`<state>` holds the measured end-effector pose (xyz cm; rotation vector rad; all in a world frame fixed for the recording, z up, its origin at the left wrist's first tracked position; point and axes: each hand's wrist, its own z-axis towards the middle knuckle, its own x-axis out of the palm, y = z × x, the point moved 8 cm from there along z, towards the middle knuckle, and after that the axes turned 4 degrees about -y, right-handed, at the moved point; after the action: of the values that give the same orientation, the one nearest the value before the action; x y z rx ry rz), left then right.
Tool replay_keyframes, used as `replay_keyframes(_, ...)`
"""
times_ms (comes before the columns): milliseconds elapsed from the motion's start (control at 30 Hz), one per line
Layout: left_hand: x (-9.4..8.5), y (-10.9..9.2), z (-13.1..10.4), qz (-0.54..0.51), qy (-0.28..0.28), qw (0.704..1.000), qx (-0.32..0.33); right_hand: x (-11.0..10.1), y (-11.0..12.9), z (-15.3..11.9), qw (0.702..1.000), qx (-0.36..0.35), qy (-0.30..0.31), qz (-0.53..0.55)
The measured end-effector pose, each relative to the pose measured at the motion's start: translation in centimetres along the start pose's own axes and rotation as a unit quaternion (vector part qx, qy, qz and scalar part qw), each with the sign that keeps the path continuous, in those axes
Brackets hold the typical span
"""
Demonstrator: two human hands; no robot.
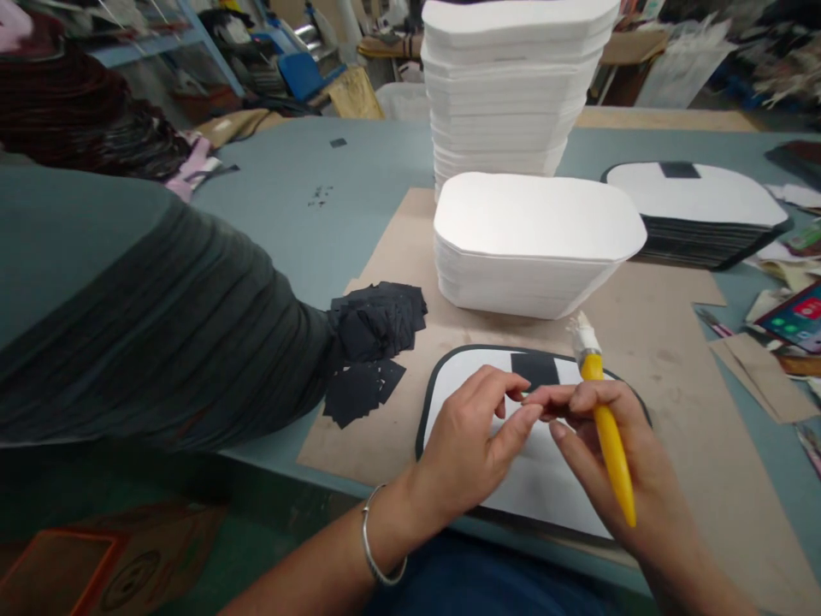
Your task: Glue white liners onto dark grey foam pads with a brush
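My right hand holds a yellow-handled glue brush, its whitish bristles pointing up and away from me. Thumb and forefinger of my left hand are drawn together against my right fingertips; whatever may be between them is too small to make out. Both hands hover over a white rounded panel that lies on a dark-edged piece. A black square patch sits at the panel's far edge, just beyond my fingers. To the left of the panel is a loose heap of black patches.
Behind the panel stand a stack of white panels and a taller white stack. Dark layered sheets rise at the left. A finished-looking stack lies right, near a phone. Brown board covers the table.
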<state>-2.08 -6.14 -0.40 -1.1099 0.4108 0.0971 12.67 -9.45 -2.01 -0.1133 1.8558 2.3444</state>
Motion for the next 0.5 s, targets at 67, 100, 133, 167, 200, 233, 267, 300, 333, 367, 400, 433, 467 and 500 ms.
replay_keyframes(67, -0.9, -0.8, -0.9, 0.004, -0.016, 1.000, 0.013, 1.2, 0.7, -0.4, 1.000, -0.016, 0.004, -0.003)
replay_keyframes(100, -1.5, -1.0, -1.4, 0.007, -0.027, 0.999, 0.018, 1.8, 1.1, -0.5, 1.000, -0.024, 0.008, -0.011)
replay_keyframes(133, -2.1, -1.1, -1.9, 0.012, -0.038, 0.999, 0.021, 2.4, 1.4, -0.6, 0.999, -0.031, 0.013, -0.017)
replay_keyframes(167, -2.8, -1.2, -2.4, 0.018, -0.050, 0.998, 0.025, 3.1, 1.8, -0.7, 0.999, -0.039, 0.022, -0.021)
replay_keyframes(200, -3.6, -1.4, -3.1, 0.028, -0.063, 0.997, 0.030, 3.9, 2.2, -0.9, 0.998, -0.048, 0.034, -0.024)
replay_keyframes(233, -4.4, -1.5, -3.8, 0.043, -0.076, 0.996, 0.034, 4.8, 2.6, -1.0, 0.997, -0.059, 0.049, -0.024)
replay_keyframes(267, -5.3, -1.6, -4.6, 0.065, -0.090, 0.993, 0.038, 5.8, 3.0, -1.2, 0.995, -0.072, 0.065, -0.021)
replay_keyframes(300, -6.1, -1.7, -5.5, 0.092, -0.105, 0.989, 0.041, 6.8, 3.3, -1.5, 0.993, -0.083, 0.081, -0.018)
replay_keyframes(333, -7.0, -1.8, -6.4, 0.121, -0.120, 0.984, 0.044, 7.9, 3.4, -1.8, 0.991, -0.089, 0.100, -0.014)
replay_keyframes(367, -7.9, -2.0, -7.4, 0.150, -0.135, 0.978, 0.047, 9.1, 3.2, -2.1, 0.988, -0.091, 0.124, -0.005)
replay_keyframes(400, -8.9, -2.1, -8.5, 0.176, -0.151, 0.971, 0.052, 10.4, 2.7, -2.5, 0.985, -0.088, 0.149, 0.007)
replay_keyframes(433, -10.0, -2.3, -9.5, 0.195, -0.166, 0.965, 0.058, 11.8, 2.1, -2.8, 0.981, -0.079, 0.177, 0.020)
replay_keyframes(467, -11.1, -2.6, -10.5, 0.208, -0.180, 0.959, 0.066, 13.2, 1.3, -3.2, 0.975, -0.066, 0.208, 0.033)
replay_keyframes(500, -12.4, -2.9, -11.6, 0.220, -0.195, 0.953, 0.072, 14.5, 0.4, -3.6, 0.969, -0.054, 0.236, 0.045)
